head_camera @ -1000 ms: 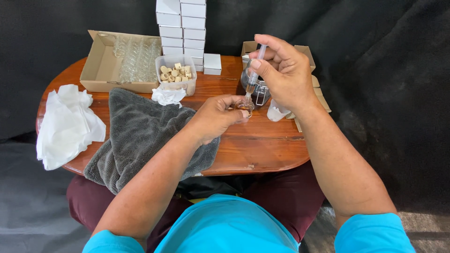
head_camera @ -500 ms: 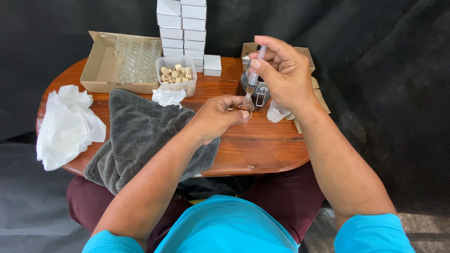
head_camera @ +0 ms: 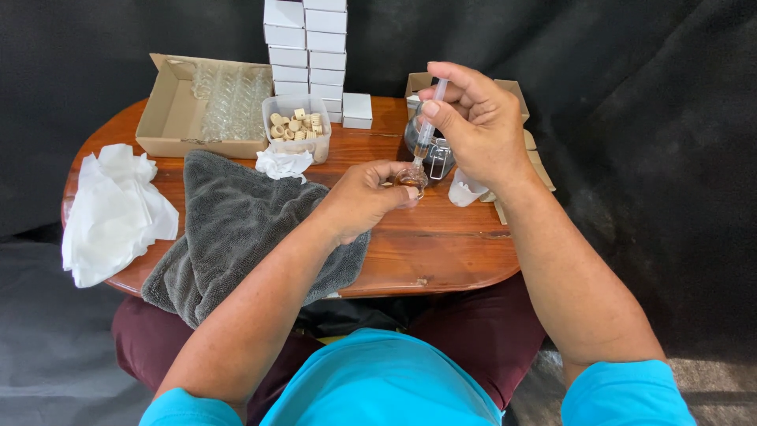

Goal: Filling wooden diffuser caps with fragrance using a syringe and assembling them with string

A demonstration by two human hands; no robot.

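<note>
My right hand (head_camera: 477, 126) grips a clear plastic syringe (head_camera: 426, 130) held nearly upright, thumb on the plunger, tip pointing down. My left hand (head_camera: 363, 197) pinches a small clear glass vial (head_camera: 412, 178) right under the syringe tip, just above the wooden table (head_camera: 441, 244). Behind the vial stands a glass jar (head_camera: 434, 154) with a metal clasp. A small white cup (head_camera: 464, 192) sits to the right of the vial.
A grey towel (head_camera: 229, 229) lies under my left forearm. White tissue (head_camera: 114, 213) sits at the table's left edge. At the back are a cardboard box of glass vials (head_camera: 205, 106), a clear tub of corks (head_camera: 297, 126) and stacked white boxes (head_camera: 307, 47).
</note>
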